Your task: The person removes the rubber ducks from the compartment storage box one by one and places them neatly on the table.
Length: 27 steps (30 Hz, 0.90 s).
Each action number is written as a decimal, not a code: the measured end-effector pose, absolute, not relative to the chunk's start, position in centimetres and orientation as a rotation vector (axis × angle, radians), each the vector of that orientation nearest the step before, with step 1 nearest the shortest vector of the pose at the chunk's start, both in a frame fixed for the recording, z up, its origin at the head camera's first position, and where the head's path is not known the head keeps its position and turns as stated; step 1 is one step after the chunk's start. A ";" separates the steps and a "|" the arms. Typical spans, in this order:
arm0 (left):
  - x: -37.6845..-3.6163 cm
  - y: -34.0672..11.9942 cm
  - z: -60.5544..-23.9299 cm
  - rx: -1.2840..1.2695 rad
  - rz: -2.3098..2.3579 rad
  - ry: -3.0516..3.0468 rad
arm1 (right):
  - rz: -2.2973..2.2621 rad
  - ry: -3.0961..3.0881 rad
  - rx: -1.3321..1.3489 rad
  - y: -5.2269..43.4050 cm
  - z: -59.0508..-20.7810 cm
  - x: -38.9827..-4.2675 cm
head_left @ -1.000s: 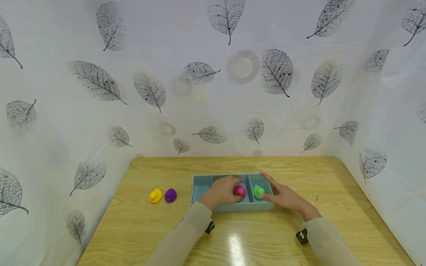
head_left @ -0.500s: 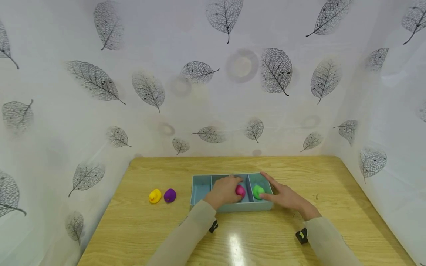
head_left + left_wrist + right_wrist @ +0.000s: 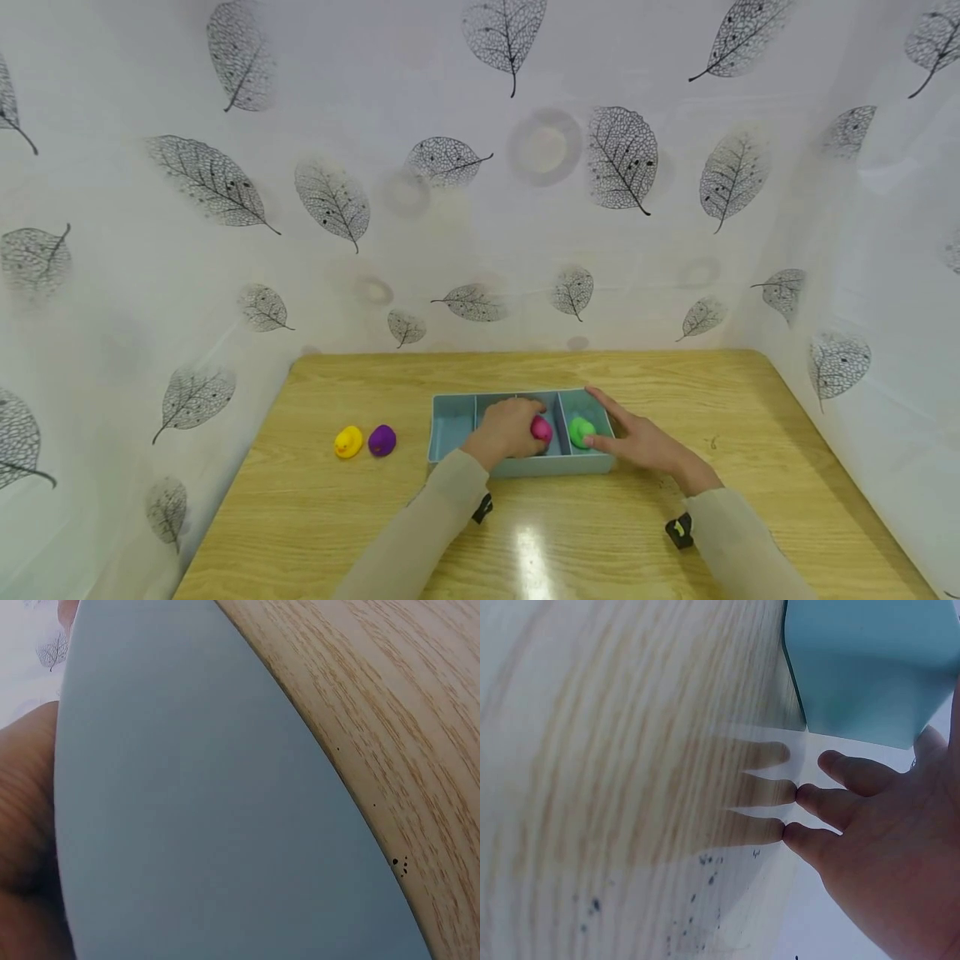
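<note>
A grey-blue divided box (image 3: 525, 468) stands on the table. My left hand (image 3: 510, 429) reaches into its middle compartment, thumb and fingers around a pink toy duck (image 3: 541, 429). In the left wrist view the box's front wall (image 3: 210, 787) fills most of the picture, with part of the hand behind it. A green toy duck (image 3: 580, 432) sits in the right compartment. My right hand (image 3: 645, 442) is at the box's right end, index finger along the far corner and thumb over the front rim beside the green duck. In the right wrist view its other fingers (image 3: 840, 802) are extended below the box.
To the left of the box, a yellow toy duck (image 3: 348, 442) and a purple toy duck (image 3: 382, 440) stand side by side on the wooden table (image 3: 337, 533). A white leaf-patterned curtain (image 3: 480, 225) encloses the table's back and sides.
My left hand has shifted slightly to the right over the pink duck, covering more of it. The right hand keeps its place at the box's end.
</note>
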<state>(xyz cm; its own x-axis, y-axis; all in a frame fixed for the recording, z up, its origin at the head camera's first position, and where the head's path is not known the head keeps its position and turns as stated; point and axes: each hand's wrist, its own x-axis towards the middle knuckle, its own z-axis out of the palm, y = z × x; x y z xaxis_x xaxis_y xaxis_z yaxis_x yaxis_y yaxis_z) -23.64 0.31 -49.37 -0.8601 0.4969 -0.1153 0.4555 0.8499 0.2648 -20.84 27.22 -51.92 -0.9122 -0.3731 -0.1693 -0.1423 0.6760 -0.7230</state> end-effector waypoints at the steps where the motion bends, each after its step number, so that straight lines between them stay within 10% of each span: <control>1: -23.7 0.3 -49.4 0.738 0.350 2.843 | -1.077 2.590 -0.408 27.2 -51.9 -20.8; 27: -23.6 -1.1 -49.3 0.785 0.856 2.650 | -1.042 2.619 -0.407 27.2 -52.2 -21.0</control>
<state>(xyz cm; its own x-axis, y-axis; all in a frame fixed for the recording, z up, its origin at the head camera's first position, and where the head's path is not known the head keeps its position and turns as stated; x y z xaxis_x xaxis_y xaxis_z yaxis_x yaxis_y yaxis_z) -23.58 -1.09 -49.33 -0.8245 0.5619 -0.0668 0.4167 0.6829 0.6000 -21.02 27.25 -52.19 -0.9173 -0.3630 -0.1637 -0.1514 0.6981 -0.6998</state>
